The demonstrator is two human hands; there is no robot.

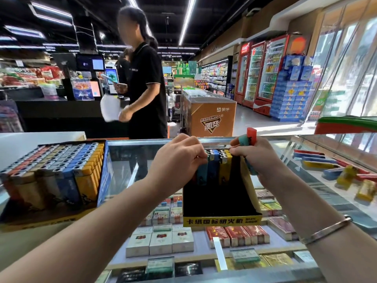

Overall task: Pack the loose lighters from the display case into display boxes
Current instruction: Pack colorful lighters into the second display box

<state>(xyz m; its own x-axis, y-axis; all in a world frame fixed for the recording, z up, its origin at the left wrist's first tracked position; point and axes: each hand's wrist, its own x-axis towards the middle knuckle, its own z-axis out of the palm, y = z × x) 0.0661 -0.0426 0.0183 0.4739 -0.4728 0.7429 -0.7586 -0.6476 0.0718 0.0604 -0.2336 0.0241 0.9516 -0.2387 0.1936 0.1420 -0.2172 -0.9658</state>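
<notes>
— What is being held at the counter?

— A short row of upright lighters [219, 166] is steadied at the far end of a black display box [221, 203], which is set on the glass display case [130, 160]. The row's left end is pinched by the curled fingers of the left hand [176, 160]. A small bundle of spare lighters [247, 139] is gripped upright in the right hand [259, 158], whose fingertips are pressed to the row's right end.

— Which way is the next lighter to be taken?

— Judged from this view, straight down: the long axes are vertical, and the open part of the box lies just below and nearer than both hands. The right hand is the nearer one, being already loaded.

— What else is seen around the hands?

— A full box of lighters [59, 172] is seen well to the left of the left hand. More loose lighters [346, 176] are scattered beyond the right hand. The box's right wall is judged the likeliest snag.
</notes>
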